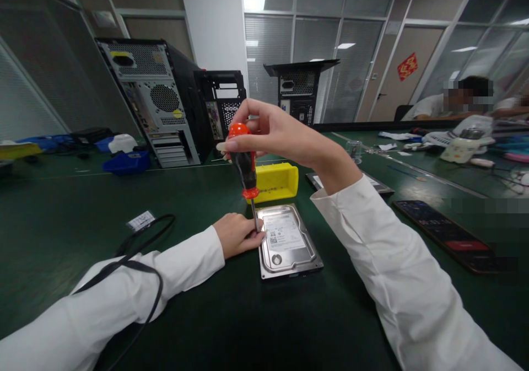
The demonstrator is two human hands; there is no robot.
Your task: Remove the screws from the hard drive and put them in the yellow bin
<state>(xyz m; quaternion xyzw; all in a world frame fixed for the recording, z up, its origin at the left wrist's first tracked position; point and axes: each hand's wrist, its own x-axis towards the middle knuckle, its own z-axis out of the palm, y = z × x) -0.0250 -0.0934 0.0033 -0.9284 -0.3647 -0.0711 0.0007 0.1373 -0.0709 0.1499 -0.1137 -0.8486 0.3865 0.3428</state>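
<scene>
A screwdriver point(243, 167) with a red and black handle stands nearly upright in my right hand point(273, 131), whose fingers are closed round the top of the handle. Its metal shaft points down to the left edge of a silver hard drive point(285, 238), which lies label up on the green table. My left hand point(237, 236) rests at that edge, thumb and fingers bent in close around the screwdriver's tip. What they pinch there is hidden. Just behind the drive is a yellow bin point(278, 182) with small dark pieces inside.
Computer cases point(159, 101) stand at the back. A phone point(446, 236) and another flat drive-like part point(378, 184) lie to the right. A black strap point(140, 266) lies across my left sleeve. A blue bin point(126, 163) sits far left; a person point(438, 103) sits at the far right.
</scene>
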